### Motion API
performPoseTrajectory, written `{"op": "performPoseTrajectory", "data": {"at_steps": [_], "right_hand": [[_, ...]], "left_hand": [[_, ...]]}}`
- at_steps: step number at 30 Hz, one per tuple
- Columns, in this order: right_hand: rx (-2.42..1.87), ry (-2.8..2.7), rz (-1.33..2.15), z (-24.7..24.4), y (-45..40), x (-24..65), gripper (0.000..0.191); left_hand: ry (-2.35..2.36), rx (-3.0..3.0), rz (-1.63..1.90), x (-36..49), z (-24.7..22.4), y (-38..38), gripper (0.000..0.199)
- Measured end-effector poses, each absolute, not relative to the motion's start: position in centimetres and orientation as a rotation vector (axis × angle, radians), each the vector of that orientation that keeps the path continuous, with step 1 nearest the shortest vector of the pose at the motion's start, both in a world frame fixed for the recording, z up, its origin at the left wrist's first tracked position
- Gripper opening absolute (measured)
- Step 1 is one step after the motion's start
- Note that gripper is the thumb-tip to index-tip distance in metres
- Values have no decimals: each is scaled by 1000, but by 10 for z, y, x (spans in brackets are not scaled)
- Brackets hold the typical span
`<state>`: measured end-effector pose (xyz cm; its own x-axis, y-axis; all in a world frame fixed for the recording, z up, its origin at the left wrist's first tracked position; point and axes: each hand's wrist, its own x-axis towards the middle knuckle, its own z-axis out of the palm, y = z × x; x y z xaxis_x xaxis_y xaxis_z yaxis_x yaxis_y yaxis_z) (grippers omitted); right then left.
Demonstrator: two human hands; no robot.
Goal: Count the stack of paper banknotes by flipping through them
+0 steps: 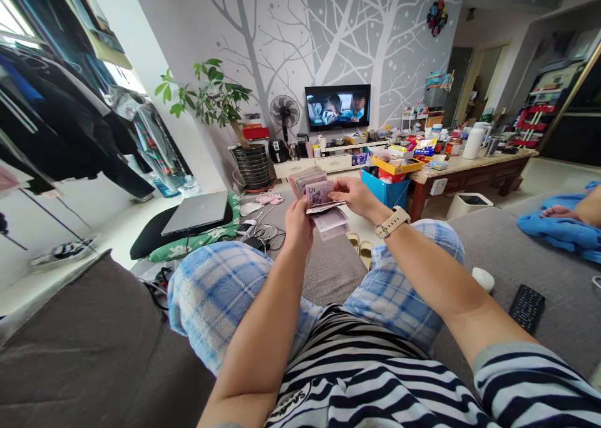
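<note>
Out in front of my lap, my left hand (pixel 299 225) is closed around a stack of banknotes (pixel 307 179). The notes fan upward above the fingers, and a few pale ones hang below, over the sofa. My right hand (pixel 354 195), with a beige watch (pixel 392 222) on its wrist, pinches the right edge of a purple banknote (pixel 317 193) that shows a figure 5. This note stands in front of the stack; whether it is still within the left hand's grip is hard to tell. Parts of the left fingers are hidden behind the notes.
A laptop (pixel 197 213) lies on cushions at the left, beside cables and chargers (pixel 258 233). On the sofa at the right are a remote control (pixel 527 308) and a white mouse (pixel 483 280). A cluttered table (pixel 498 159) stands ahead right. Another person's foot (pixel 561 213) rests on blue cloth.
</note>
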<state>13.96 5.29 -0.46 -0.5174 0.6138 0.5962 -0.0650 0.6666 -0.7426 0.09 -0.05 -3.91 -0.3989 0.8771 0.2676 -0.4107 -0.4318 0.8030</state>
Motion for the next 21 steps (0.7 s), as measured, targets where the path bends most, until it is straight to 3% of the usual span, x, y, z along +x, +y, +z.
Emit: {"op": "performPoseTrajectory", "data": {"at_steps": [21], "right_hand": [[-321, -1896, 1035, 0, 47, 140, 25]], "left_hand": [[715, 857, 1892, -2, -44, 3, 31]]}}
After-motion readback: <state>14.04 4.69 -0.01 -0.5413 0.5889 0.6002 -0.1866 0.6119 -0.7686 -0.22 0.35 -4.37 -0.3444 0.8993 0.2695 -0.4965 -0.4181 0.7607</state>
